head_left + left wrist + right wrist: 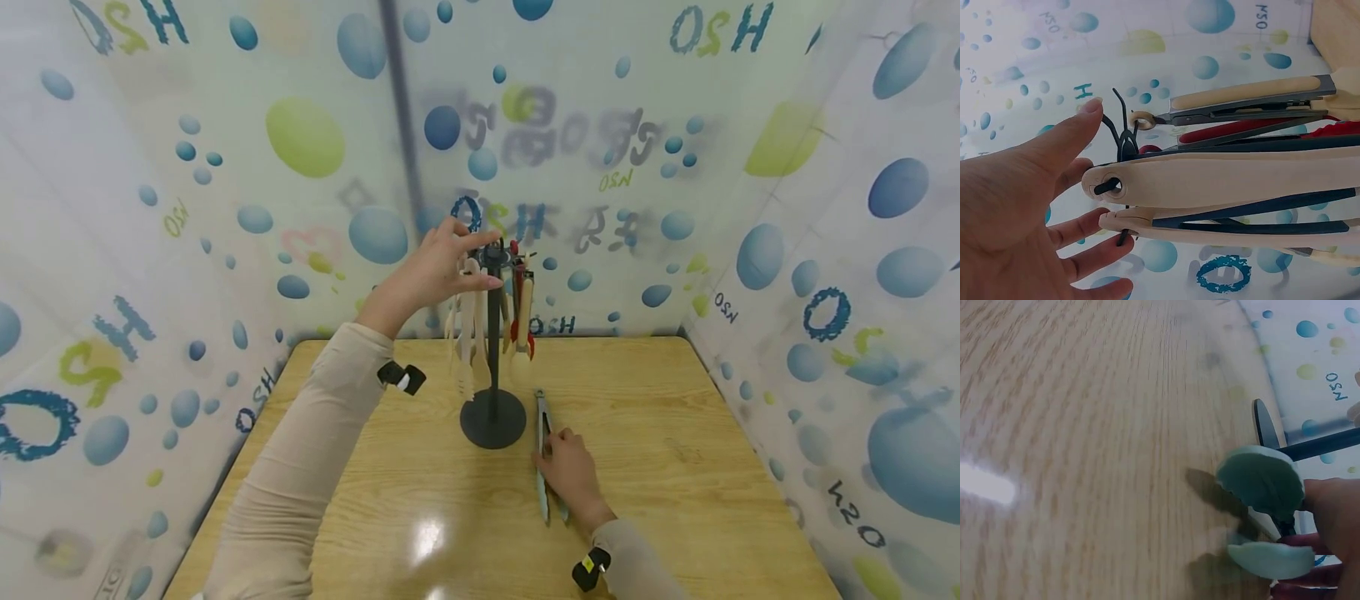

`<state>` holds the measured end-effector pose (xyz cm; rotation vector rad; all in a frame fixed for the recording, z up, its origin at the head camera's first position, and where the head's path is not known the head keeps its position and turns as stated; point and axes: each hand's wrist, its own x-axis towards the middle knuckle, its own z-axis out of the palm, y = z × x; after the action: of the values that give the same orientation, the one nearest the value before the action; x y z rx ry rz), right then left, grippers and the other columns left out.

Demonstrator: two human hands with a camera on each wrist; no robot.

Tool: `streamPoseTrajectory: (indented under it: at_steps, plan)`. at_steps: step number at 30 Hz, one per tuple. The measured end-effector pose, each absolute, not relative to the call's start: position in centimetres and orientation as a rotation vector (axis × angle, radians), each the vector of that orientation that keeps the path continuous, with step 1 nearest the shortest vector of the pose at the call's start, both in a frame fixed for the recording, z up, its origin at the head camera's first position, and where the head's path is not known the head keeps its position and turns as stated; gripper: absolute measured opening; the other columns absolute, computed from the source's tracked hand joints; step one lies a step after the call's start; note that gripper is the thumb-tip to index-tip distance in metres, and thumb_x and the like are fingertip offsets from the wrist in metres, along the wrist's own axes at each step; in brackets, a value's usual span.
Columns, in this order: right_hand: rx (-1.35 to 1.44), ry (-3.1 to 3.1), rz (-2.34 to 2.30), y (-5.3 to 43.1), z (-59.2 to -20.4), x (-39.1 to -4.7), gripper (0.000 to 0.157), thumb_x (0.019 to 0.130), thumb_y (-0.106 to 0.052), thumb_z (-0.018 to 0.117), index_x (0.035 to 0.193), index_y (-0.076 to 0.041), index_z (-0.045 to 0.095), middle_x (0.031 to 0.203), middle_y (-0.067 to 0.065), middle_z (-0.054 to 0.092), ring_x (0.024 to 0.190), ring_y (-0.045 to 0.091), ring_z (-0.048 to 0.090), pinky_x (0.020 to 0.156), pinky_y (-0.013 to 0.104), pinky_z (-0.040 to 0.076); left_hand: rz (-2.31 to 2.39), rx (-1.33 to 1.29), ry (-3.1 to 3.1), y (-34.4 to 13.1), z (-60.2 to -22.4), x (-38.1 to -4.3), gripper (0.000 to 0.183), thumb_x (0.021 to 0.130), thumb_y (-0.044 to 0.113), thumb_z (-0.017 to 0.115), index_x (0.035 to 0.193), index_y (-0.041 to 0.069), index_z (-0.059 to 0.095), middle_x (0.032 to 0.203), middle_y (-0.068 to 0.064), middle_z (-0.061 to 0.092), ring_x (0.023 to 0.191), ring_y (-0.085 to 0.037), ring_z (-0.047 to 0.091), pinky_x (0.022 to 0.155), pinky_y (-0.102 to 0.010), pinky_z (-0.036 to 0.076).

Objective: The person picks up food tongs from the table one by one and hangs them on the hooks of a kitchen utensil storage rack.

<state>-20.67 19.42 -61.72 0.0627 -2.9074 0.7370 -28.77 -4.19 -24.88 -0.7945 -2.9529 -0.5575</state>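
My left hand (441,262) is at the top of a black utensil stand (492,423), thumb and fingers spread around its hooks. In the left wrist view, the fingers are extended right at the hook ends of hanging cream tongs (1229,178). Other cream tongs with dark blue insides (1260,234) hang beside them. Low over the table, right of the stand's base, my right hand (572,469) grips mint-green tongs (542,479) at mid-length. Their two scalloped heads (1261,481) are parted and point toward the near side; the fingers partly hide the arms.
Red tongs (1229,132) and beige-handled tongs (1247,92) also hang from the stand. It stands on a wooden table (390,467). Patterned curtain walls (315,250) with blue and green dots enclose the back and both sides.
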Motion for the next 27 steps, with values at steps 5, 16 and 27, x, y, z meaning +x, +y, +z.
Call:
streamPoseTrajectory:
  at_steps: [5, 16, 27]
  plan:
    - [0.045, -2.916, 0.769, 19.7, -61.4, -20.7, 0.02, 0.085, -0.026, 0.07, 0.073, -0.01, 0.067, 0.079, 0.006, 0.056, 0.065, 0.015, 0.045, 0.054, 0.027, 0.036, -0.57, -0.789, -2.958, -4.0, -24.8, -28.7, 0.075, 0.09, 0.052, 0.065, 0.154, 0.042, 0.028, 0.151, -0.016, 0.029, 0.125, -0.034, 0.037, 0.095, -0.05, 0.043]
    - [-0.078, -3.001, 0.705, 24.0, -59.8, -20.0, 0.029, 0.08, -0.021, 0.07, 0.101, -0.001, 0.071, 0.085, 0.01, 0.061, 0.062, 0.016, 0.048, 0.049, 0.026, 0.037, -0.582, -0.802, -2.939, -4.0, -24.7, -28.6, 0.073, 0.092, 0.044, 0.067, 0.155, 0.039, 0.029, 0.147, -0.015, 0.031, 0.117, -0.031, 0.037, 0.09, -0.046, 0.042]
    - [-0.076, -3.026, 0.616, 25.4, -59.5, -20.2, 0.064, 0.085, -0.023, 0.072, 0.14, 0.0, 0.048, 0.114, 0.026, 0.064, 0.075, 0.027, 0.061, 0.051, 0.035, 0.046, -0.592, -0.843, -2.926, -3.6, -24.5, -28.4, 0.074, 0.094, 0.038, 0.067, 0.156, 0.033, 0.028, 0.154, -0.012, 0.028, 0.097, -0.022, 0.054, 0.08, -0.037, 0.049]
